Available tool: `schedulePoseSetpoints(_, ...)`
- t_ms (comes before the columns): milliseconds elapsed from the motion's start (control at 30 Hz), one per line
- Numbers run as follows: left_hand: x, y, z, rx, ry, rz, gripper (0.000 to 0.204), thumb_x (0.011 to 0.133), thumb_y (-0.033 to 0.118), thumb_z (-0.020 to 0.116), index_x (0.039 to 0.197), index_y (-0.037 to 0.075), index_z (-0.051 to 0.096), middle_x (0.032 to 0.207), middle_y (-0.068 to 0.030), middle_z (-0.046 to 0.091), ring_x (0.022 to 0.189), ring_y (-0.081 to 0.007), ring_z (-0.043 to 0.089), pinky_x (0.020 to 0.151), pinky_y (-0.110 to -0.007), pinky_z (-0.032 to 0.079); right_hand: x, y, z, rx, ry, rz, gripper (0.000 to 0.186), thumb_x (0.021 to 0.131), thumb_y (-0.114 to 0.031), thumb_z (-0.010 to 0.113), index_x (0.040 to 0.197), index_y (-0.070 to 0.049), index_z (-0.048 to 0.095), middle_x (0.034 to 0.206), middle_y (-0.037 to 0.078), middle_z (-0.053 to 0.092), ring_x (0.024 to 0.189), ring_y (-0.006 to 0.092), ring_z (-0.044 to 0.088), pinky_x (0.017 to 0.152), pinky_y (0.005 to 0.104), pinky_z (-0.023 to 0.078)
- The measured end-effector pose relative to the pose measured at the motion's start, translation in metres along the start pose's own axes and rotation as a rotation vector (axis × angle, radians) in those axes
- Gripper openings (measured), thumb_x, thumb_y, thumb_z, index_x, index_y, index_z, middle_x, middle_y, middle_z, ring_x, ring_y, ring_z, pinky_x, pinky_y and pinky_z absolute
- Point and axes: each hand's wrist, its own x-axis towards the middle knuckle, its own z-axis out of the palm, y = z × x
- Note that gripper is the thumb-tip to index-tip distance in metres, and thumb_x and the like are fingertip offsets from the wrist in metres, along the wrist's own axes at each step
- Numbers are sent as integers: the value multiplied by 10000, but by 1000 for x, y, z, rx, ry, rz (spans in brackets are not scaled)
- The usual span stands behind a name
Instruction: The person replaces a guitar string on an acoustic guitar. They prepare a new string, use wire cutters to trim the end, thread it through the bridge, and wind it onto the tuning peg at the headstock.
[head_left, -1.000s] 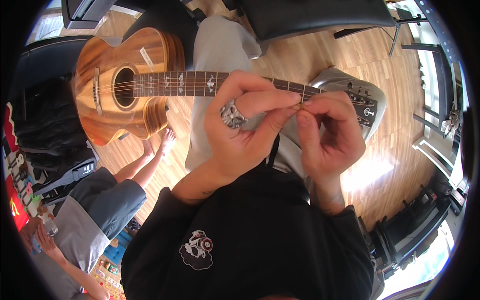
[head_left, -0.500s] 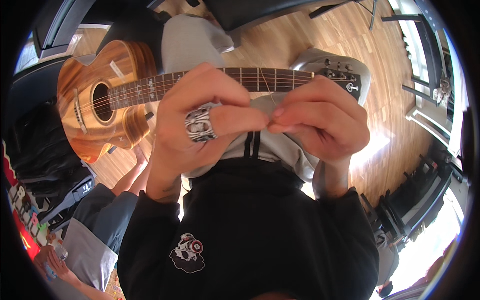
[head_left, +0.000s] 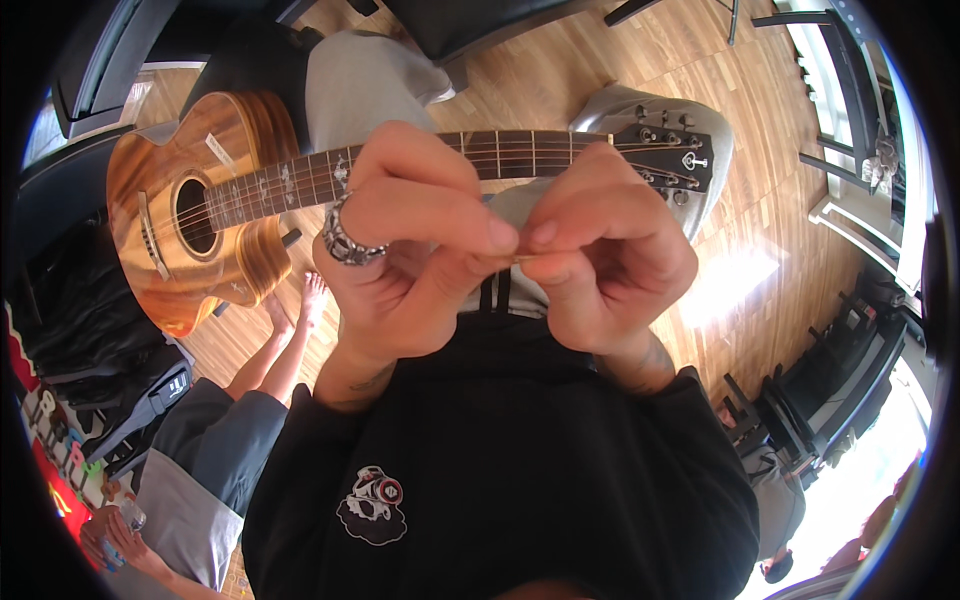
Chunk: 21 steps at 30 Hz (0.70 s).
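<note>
My two hands meet above my lap, fingertips almost touching. My left hand (head_left: pixel 410 240), with a wide silver skull-like ring (head_left: pixel 348 235), pinches thumb against forefinger. My right hand (head_left: pixel 610 250) is pinched the same way, facing it. A thin string (head_left: pixel 519 259) shows as a pale strand between the fingertips; most of it is hidden. Beneath the hands an acoustic guitar (head_left: pixel 240 255) of striped brown wood lies across my thighs, its soundhole to the left. Its dark headstock (head_left: pixel 660 155) with metal tuning pegs rests at the right, over my grey trouser leg (head_left: pixel 708 125).
At the lower left sits another person (head_left: pixel 215 450) in dark shorts, hands around a clear bottle (head_left: pixel 132 514). A black bag (head_left: pixel 85 320) lies at the left. Black furniture (head_left: pixel 820 385) stands at the right on the wooden floor (head_left: pixel 770 150). A further person (head_left: pixel 778 505) is at the lower right.
Both hands have turned and drawn slightly left, the thumbs now showing below the forefingers. The string's raised loop no longer shows. The guitar has shifted a little left in view.
</note>
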Motion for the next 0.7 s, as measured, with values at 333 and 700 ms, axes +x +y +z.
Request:
schedulePoseSetpoints(333,15,6,-18,36,-107,-33,231,834,84,771,1035,20,676,948,-103,602,789,-142,573,674,-262,452,0,-16,4,181,27,212,166,832,29,734,966,21,636,867,91,651,762,159,629,688,258,536)
schedulePoseSetpoints(700,26,34,-20,293,-185,-242,105,817,31,735,919,52,720,856,-76,652,756,-183,637,686,-302,501,3,-16,9,-139,74,211,155,791,73,729,878,6,620,787,96,616,676,182,593,597,273,466)
